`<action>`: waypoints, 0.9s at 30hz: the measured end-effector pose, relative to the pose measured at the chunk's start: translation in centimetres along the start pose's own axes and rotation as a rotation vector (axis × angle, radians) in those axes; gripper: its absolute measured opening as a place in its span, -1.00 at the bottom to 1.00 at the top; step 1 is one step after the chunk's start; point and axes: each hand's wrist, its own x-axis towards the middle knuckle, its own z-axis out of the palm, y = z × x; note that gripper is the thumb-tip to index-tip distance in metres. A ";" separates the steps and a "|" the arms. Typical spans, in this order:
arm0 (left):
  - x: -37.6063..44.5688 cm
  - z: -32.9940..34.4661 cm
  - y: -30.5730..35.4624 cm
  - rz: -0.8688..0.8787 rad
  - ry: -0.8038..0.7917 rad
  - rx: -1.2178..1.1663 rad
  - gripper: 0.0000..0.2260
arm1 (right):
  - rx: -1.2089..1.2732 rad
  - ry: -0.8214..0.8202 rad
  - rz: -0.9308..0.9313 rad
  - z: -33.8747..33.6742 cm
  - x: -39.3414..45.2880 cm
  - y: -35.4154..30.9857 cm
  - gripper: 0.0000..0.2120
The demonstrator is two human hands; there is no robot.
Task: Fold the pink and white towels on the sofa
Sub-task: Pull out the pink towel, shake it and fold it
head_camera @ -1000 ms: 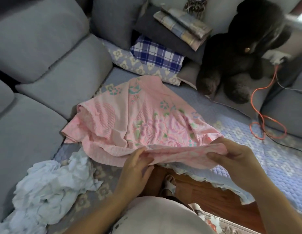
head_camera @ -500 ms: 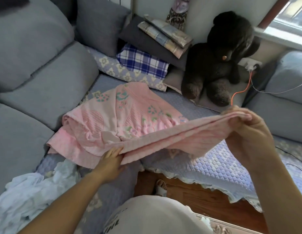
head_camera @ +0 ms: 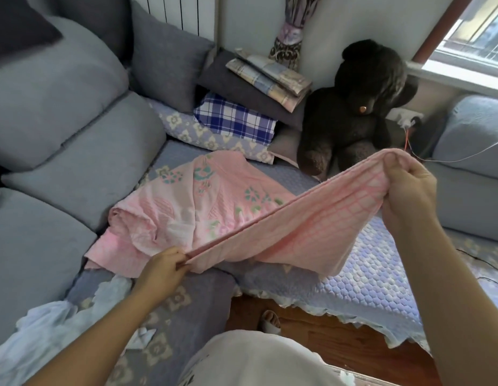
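The left hand (head_camera: pixel 161 267) pinches one end of the pink patterned towel's (head_camera: pixel 214 215) edge low at the sofa's front edge. The right hand (head_camera: pixel 406 188) grips the other end bunched in curled fingers, raised high, so the edge runs taut between them. The towel's far part lies rumpled on the grey sofa (head_camera: pixel 61 162) seat, its folds hiding how many layers there are. The crumpled white towel (head_camera: pixel 44 324) lies at the seat's near left corner, cut off by the frame's edge. A black plush bear (head_camera: pixel 356 112) sits in the sofa's back corner beside a blue checked pillow (head_camera: pixel 234 121) and folded plaid cloths (head_camera: pixel 270 76).
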 end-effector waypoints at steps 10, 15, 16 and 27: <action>-2.4 -3.0 0.9 -0.214 -0.032 -0.408 -0.49 | -0.014 0.163 0.077 1.0 3.7 1.2 -0.79; -1.8 -3.4 1.5 -0.211 -0.129 -0.341 -0.75 | 0.032 0.111 0.068 1.6 3.0 1.0 -0.86; -1.9 -3.3 1.7 -0.216 -0.109 -0.390 -0.70 | 0.066 0.115 0.079 1.7 2.8 0.9 -0.85; -1.6 -2.3 -2.7 -0.234 0.101 -0.165 -0.67 | -0.260 0.000 0.194 2.3 2.2 3.8 -0.84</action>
